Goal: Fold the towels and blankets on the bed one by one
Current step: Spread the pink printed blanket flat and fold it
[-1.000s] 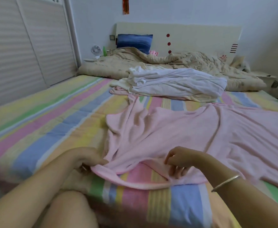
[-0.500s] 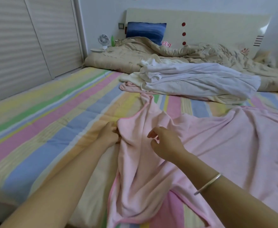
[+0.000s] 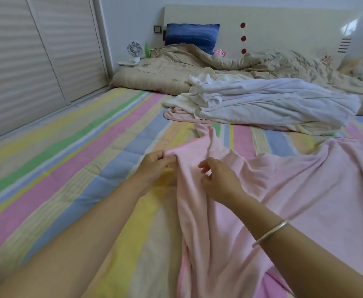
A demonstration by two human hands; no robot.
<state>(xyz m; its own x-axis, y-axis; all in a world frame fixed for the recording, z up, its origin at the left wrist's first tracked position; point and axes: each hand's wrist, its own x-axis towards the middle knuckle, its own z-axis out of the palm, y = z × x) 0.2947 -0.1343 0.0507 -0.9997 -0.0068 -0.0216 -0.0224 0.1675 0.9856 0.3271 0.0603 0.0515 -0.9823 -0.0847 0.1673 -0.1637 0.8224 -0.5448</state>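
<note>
A large pink blanket (image 3: 294, 190) lies rumpled across the right half of the striped bed (image 3: 58, 168). My left hand (image 3: 154, 166) pinches the blanket's left edge where it is folded over. My right hand (image 3: 219, 181), with a silver bangle on the wrist, hovers just over the pink fabric beside it, fingers curled and apart, holding nothing that I can see. Farther back lies a heap of white and cream cloths (image 3: 268, 104) on top of another pink cloth (image 3: 176, 115).
A beige quilt (image 3: 197, 67) is bunched along the headboard with a blue pillow (image 3: 192, 36) behind it. A small white fan (image 3: 135, 50) and a green bottle (image 3: 147, 50) stand at the far left corner. Sliding wardrobe doors (image 3: 25, 61) run along the left.
Both hands moved from the blanket's near edge up to its far left part. The near edge has been carried forward and laid over. The right hand has let go of the fabric.
</note>
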